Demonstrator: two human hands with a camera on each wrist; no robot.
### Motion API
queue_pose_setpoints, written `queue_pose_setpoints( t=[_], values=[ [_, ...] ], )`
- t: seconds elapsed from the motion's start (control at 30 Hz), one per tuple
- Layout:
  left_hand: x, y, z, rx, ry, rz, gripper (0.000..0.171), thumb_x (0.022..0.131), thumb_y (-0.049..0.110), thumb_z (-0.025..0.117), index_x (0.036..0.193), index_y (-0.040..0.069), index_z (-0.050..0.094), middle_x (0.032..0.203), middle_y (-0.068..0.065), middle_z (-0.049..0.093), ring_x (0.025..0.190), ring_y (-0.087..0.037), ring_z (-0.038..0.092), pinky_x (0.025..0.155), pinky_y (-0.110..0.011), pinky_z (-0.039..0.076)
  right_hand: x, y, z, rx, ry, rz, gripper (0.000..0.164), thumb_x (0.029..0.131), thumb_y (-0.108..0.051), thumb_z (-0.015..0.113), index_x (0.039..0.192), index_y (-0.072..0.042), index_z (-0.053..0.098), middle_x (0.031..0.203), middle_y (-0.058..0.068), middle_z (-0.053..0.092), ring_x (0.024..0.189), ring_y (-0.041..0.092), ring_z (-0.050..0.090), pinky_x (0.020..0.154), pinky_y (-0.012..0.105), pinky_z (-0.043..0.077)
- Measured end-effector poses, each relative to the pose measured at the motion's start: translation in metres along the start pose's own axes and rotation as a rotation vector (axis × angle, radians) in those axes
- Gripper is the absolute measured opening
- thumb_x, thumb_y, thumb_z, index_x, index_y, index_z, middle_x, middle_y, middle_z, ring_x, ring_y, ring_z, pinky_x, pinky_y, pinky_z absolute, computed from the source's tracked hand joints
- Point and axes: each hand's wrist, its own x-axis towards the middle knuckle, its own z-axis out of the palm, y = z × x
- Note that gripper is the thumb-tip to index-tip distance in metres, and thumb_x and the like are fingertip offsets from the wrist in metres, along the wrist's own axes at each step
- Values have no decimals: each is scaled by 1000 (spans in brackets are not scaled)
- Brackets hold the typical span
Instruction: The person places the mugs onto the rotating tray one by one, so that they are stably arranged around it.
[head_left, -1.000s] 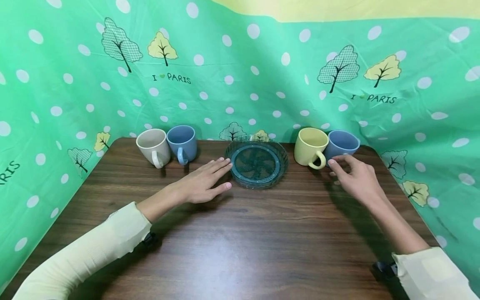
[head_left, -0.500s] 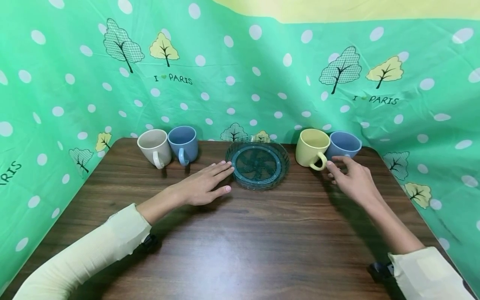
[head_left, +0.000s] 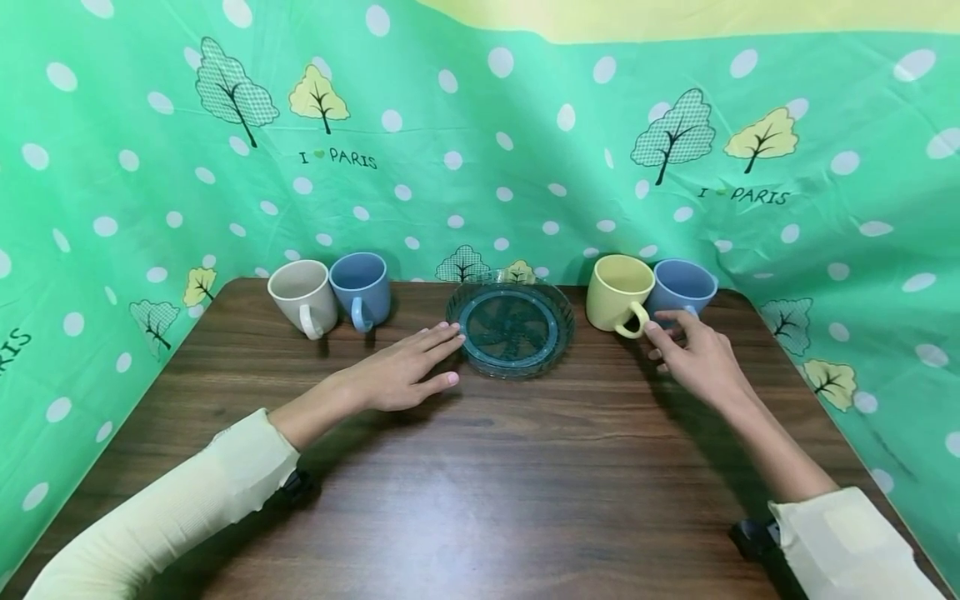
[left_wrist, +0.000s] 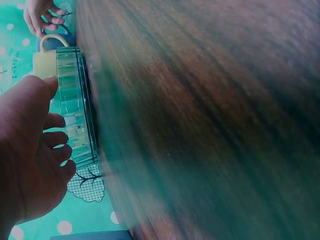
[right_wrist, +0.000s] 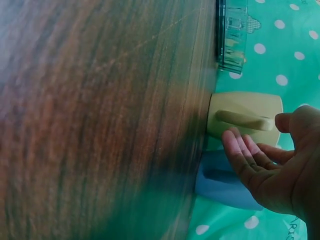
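My left hand (head_left: 405, 368) is stretched out flat, its fingertips at the left rim of a dark teal glass dish (head_left: 513, 371). Whether they touch the rim or hover just short of it, I cannot tell. At the right, my right hand (head_left: 701, 354) reaches to the handle of a yellow mug (head_left: 617, 293). In the right wrist view its thumb is by the top of the handle (right_wrist: 245, 120), while the other fingers lie apart from the thumb, beside the handle. A blue mug (head_left: 682, 287) stands right of the yellow one, partly behind that hand.
A white mug (head_left: 303, 296) and another blue mug (head_left: 362, 287) stand side by side at the back left, handles toward me. Behind the brown wooden table (head_left: 480, 483) hangs a green dotted cloth (head_left: 420, 150).
My right hand has shifted slightly left, from in front of the blue mug to the yellow mug's handle. My left hand, the dish and the mugs stay in place.
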Motion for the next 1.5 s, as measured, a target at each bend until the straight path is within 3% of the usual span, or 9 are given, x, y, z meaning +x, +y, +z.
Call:
queue_pose_setpoints(
  t=[0.23, 0.6, 0.83, 1.23, 1.4, 1.5],
  values=[
    [-1, -1, 1, 4, -3, -3, 72, 122, 45, 49, 178, 6, 29, 189, -18, 22, 178, -38, 17, 146, -56, 18, 1, 0, 5, 62, -31, -3, 63, 120, -45, 53, 158, 5, 54, 127, 33, 77, 87, 2, 77, 72, 30, 70],
    [-2, -2, 1, 2, 11, -2, 71, 121, 43, 51, 178, 5, 31, 188, -20, 23, 177, -38, 17, 145, -57, 20, 5, 3, 14, 150, -80, 24, 64, 122, -41, 49, 163, 8, 47, 131, 37, 72, 92, 11, 82, 76, 33, 72],
    [-1, 1, -1, -6, -1, -7, 72, 121, 45, 51, 178, 4, 31, 188, -20, 22, 178, -38, 16, 145, -57, 19, 8, 2, 20, 246, -98, 51, 60, 123, -37, 46, 159, 12, 46, 131, 37, 69, 90, 9, 82, 77, 35, 73],
    [2, 0, -1, 2, -22, -14, 73, 122, 46, 49, 179, 6, 28, 189, -19, 18, 178, -37, 13, 146, -56, 17, 10, 2, 20, 458, -189, 187, 63, 123, -42, 43, 162, 8, 41, 122, 12, 73, 95, 8, 82, 85, 35, 72],
    [2, 1, -2, 3, -18, -8, 73, 122, 45, 49, 178, 5, 29, 189, -20, 19, 178, -38, 15, 146, -56, 18, 14, 2, 19, 579, -258, 257, 69, 120, -54, 44, 162, 1, 42, 117, -3, 75, 100, 7, 81, 89, 31, 71],
    [2, 2, -3, 5, -15, -3, 72, 121, 43, 51, 177, 3, 30, 188, -22, 20, 177, -40, 16, 145, -57, 18, 17, 2, 18, 625, -306, 275, 77, 116, -63, 45, 162, -1, 43, 120, -4, 74, 103, 6, 80, 92, 29, 70]
  ],
)
